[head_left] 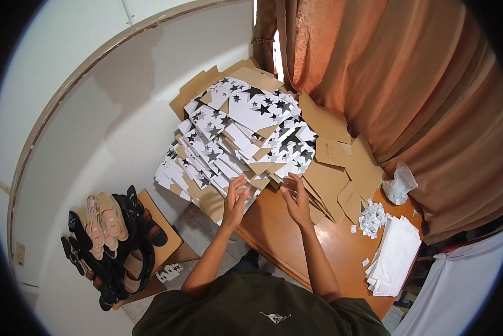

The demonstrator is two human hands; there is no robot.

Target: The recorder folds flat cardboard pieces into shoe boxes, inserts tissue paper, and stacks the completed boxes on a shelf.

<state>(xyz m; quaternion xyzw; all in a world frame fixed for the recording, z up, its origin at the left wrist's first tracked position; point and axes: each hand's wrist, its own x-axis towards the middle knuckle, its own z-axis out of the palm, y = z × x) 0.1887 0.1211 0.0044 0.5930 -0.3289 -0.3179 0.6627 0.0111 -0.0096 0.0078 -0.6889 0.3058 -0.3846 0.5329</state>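
Note:
A large heap of flat, unfolded cardboard box blanks (212, 151), white with black stars on one side and brown on the other, covers the far side of the table. My left hand (236, 200) is raised at the heap's near edge, fingers curved and apart, holding nothing that I can see. Opposite it, my right hand (296, 200) is also open, beside the plain brown cardboard blanks (327, 182). A gap separates the two hands, with the wooden table top (276, 227) showing beneath. Whether the left fingertips touch the blanks, I cannot tell.
Right of my right hand lie a pile of small white packets (373, 218), a stack of white paper sheets (394, 256) and a clear plastic bag (399, 185). Several sandals (108, 221) sit on a cardboard box at the left. A brown curtain (408, 84) hangs behind.

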